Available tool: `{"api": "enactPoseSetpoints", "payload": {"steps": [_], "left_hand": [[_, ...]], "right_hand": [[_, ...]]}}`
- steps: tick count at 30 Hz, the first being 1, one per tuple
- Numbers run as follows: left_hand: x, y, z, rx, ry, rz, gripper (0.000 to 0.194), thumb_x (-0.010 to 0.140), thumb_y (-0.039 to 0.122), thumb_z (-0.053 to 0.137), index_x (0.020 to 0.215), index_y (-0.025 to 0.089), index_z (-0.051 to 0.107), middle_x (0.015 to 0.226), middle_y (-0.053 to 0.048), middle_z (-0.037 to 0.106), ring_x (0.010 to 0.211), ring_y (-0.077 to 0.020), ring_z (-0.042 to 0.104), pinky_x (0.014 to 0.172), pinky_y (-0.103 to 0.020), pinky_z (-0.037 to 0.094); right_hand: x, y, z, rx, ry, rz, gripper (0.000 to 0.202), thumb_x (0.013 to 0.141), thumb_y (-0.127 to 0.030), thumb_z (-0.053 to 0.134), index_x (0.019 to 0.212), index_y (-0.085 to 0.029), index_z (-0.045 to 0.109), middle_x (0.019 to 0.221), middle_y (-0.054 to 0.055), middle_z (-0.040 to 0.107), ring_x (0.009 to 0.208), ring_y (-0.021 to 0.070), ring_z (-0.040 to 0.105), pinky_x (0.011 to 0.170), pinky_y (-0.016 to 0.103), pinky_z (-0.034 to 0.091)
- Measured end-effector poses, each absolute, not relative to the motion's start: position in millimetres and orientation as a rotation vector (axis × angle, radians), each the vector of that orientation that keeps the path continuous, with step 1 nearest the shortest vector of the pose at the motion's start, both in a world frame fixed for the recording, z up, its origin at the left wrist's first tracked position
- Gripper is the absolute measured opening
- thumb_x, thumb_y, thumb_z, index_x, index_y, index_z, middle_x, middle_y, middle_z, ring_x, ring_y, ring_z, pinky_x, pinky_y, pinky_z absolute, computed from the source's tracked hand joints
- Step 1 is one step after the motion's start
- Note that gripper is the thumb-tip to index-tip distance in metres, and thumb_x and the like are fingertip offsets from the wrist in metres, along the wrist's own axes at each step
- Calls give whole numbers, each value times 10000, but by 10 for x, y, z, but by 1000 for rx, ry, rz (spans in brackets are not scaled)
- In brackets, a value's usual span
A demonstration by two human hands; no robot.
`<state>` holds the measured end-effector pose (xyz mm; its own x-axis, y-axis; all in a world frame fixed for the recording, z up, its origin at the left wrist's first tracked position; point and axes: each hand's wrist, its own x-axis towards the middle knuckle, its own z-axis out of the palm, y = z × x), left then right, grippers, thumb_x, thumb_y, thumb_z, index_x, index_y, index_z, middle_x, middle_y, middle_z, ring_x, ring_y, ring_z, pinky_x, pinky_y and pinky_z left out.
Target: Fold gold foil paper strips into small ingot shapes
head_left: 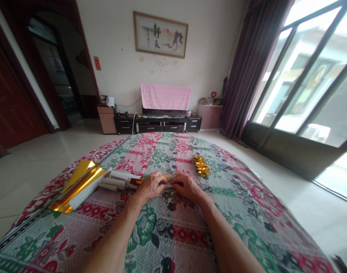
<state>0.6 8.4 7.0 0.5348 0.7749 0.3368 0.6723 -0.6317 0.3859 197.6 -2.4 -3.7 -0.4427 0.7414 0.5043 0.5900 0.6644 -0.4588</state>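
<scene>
My left hand (153, 185) and my right hand (186, 186) are close together over the middle of the patterned cloth. Between them is a small piece of gold and white paper (170, 178), pinched by the fingers of both. Left of my left hand lie several white paper rolls (118, 179), with a dark orange-gold piece (135, 181) at their right end. Gold foil sheets (81, 185), partly curled, rest farther left. Beyond my right hand sits a cluster of folded gold foil pieces (201, 166).
A flowered red, green and grey cloth (162, 235) covers the round table. Past its far edge stand a black low cabinet (167, 124) and a pink cloth (165, 96) draped over something. Glass doors (304, 76) and a purple curtain (247, 68) are on the right.
</scene>
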Motion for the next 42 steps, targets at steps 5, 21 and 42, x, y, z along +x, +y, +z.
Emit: {"api": "enactPoseSetpoints", "payload": {"steps": [5, 21, 42], "left_hand": [[31, 80, 61, 2571, 1246, 739, 153, 783, 188, 511, 804, 209, 661, 814, -28, 581, 819, -153, 541, 751, -263, 415], [32, 82, 59, 2487, 1280, 728, 138, 763, 276, 562, 838, 211, 658, 824, -28, 579, 820, -154, 549, 729, -257, 421], [78, 139, -37, 2477, 1366, 756, 108, 784, 237, 531, 791, 210, 635, 805, -23, 572, 822, -156, 536, 744, -268, 403]], "right_hand": [[1965, -50, -11, -1067, -2177, 302, 200, 650, -114, 641, 833, -188, 670, 828, 14, 598, 697, 116, 523, 665, 240, 420], [1960, -35, -27, -1035, -2188, 287, 134, 766, -135, 570, 802, -198, 683, 817, 30, 619, 765, 142, 550, 707, 268, 431], [2029, -26, 65, -1093, -2250, 411, 218, 694, -103, 616, 875, -204, 683, 868, 20, 638, 795, 154, 566, 739, 281, 440]]}}
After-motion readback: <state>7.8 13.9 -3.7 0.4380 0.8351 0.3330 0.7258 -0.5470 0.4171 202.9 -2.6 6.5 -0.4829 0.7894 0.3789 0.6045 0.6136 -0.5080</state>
